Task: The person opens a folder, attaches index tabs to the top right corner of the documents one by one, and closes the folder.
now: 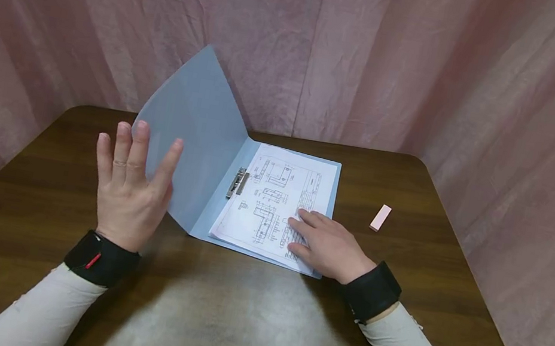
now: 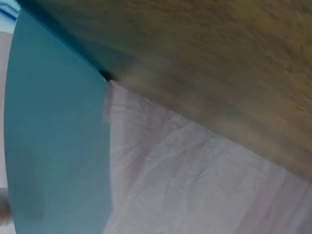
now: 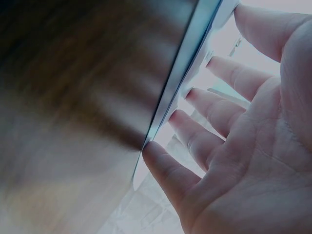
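A light blue folder (image 1: 198,124) lies spread on the table, its left cover standing up at a slant. Printed sheets with technical drawings (image 1: 261,207) lie on its right side, beside a metal clip (image 1: 237,183) near the spine. My left hand (image 1: 132,192) is raised in front of the upright cover, fingers straight and spread, holding nothing; whether it touches the cover I cannot tell. The cover (image 2: 58,126) also fills the left part of the left wrist view. My right hand (image 1: 328,244) rests on the sheets' lower right part, fingers extended, fingertips on the paper in the right wrist view.
A small pale pink block (image 1: 380,218) lies on the brown wooden table (image 1: 431,270) to the right of the folder. Pink curtains (image 1: 371,61) hang behind the table and on both sides.
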The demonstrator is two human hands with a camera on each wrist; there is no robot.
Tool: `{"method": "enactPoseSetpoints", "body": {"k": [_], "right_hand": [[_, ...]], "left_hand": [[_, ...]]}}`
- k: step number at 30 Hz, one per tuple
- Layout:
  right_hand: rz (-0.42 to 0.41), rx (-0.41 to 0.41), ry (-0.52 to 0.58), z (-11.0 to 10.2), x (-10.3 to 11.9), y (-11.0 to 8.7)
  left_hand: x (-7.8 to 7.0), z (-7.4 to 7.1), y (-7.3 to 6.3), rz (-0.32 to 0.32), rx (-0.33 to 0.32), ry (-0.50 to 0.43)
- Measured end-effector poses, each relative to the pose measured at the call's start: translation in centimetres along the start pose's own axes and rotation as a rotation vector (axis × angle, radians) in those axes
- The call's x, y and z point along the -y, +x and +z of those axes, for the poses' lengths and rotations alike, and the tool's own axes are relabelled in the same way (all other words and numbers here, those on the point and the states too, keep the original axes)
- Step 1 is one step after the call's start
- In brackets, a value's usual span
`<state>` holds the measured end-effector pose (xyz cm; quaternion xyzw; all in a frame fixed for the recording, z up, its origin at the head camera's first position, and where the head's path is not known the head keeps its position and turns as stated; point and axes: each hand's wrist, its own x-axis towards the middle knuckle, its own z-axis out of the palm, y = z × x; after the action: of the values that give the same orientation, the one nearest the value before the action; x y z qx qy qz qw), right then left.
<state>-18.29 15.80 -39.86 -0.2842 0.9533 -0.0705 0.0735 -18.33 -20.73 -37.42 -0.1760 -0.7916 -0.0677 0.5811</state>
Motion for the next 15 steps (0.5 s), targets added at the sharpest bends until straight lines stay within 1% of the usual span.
{"method": "enactPoseSetpoints", "body": {"k": [2,6,8,9,10,11,13,15], "right_hand": [[-0.004,0.0,0.003,0.0,0.0,0.0],[-0.008,0.001,-0.003,-0.1,0.1,0.1],[-0.011,0.002,-0.007,-0.1,0.1,0.2],[-0.012,0.004,-0.01,-0.1,0.1,0.2],[-0.011,0.004,-0.011,-0.1,0.1,0.2],[-0.011,0.003,-0.012,-0.1,0.1,0.3],[-0.009,0.001,-0.008,-0.1,0.0,0.3],[-0.002,0.002,0.002,0.0,0.1,0.2]], "left_hand": [[0.2,-0.1,0.1,0.01,0.008,0.042],[0.8,-0.2,0.0,-0.02,0.012,0.075],[1.2,-0.3,-0.2,-0.028,0.035,0.088],[1.4,-0.5,-0.4,-0.026,0.075,0.086],[1.5,-0.6,-0.6,-0.019,0.132,0.079],[1.6,-0.7,-0.8,-0.006,0.204,0.067],[1.2,-0.7,-1.0,0.02,0.383,0.033],[0.4,-0.5,-1.2,0.037,0.586,-0.011]]}}
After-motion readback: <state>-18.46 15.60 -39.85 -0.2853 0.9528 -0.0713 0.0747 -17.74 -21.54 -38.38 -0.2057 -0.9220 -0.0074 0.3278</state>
